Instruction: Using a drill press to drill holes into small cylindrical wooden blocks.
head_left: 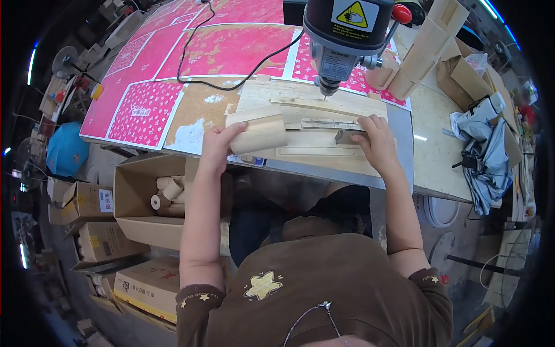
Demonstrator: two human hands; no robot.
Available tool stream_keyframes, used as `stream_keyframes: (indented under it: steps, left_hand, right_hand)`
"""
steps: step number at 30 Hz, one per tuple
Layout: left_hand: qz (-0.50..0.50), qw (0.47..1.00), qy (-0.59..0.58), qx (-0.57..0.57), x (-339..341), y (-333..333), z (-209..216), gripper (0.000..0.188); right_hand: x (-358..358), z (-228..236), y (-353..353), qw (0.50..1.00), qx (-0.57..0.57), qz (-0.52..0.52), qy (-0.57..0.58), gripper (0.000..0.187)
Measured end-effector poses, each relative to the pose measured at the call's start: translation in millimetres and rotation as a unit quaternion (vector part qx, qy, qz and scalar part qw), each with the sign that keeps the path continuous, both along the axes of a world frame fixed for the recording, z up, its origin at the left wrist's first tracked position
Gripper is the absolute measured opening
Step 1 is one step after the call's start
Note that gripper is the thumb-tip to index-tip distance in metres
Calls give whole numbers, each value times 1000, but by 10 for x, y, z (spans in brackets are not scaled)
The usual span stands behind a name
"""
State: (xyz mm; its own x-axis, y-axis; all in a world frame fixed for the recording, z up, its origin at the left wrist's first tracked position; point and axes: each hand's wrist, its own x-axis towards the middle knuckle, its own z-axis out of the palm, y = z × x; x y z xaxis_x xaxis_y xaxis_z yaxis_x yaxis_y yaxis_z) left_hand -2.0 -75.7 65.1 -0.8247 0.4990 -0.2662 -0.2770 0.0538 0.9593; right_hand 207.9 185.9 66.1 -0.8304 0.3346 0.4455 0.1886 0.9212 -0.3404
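Note:
My left hand (217, 144) is closed on the left end of a pale, rounded wooden piece (258, 134), thumb on top. The piece is tilted above the left part of a wooden jig (324, 151) on the bench. At the jig's right side my right hand (378, 143) is closed around a small grey metal block (346, 137), thumb and fingers at its right end. A slim metal strip (329, 124) lies along the jig just behind the block. Over the jig hangs a drill press (341, 58), its thin bit pointing down, apart from both hands.
A black cable (254, 72) runs across the pink printed sheets (231, 49) on the bench. Tall stacked wooden pieces (430, 49) stand right of the drill. Further right are an open carton (469, 78) and grey cloth (491, 156). Below left, a cardboard box (147, 228) holds wooden cylinders.

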Motion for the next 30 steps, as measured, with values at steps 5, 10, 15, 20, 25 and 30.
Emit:
stream_keyframes:
  steps: [5, 10, 15, 20, 25, 30]
  left_hand:
    - [-33, 996, -15, -80, 82, 153, -95, 43]
    - [-62, 989, -17, -132, 118, 293, 10, 52]
    - [-98, 980, 9, -172, 35, 292, 82, 51]
    - [-85, 980, 25, -180, 116, 354, 60, 53]
    - [-71, 993, -33, -87, 462, 655, -104, 53]
    - [-64, 997, 23, 46, 588, 730, -268, 48]
  right_hand:
    - [63, 47, -66, 1000, -23, 9, -15, 30]
    - [146, 33, -12, 999, -29, 11, -9, 29]
    - [137, 63, 51, 999, -36, 19, -23, 28]
    - [135, 50, -24, 1000, -15, 20, -7, 28]
    - [37, 12, -224, 1000, 9, 4, 4, 29]
    - [100, -42, -74, 999, 9, -37, 34, 32]
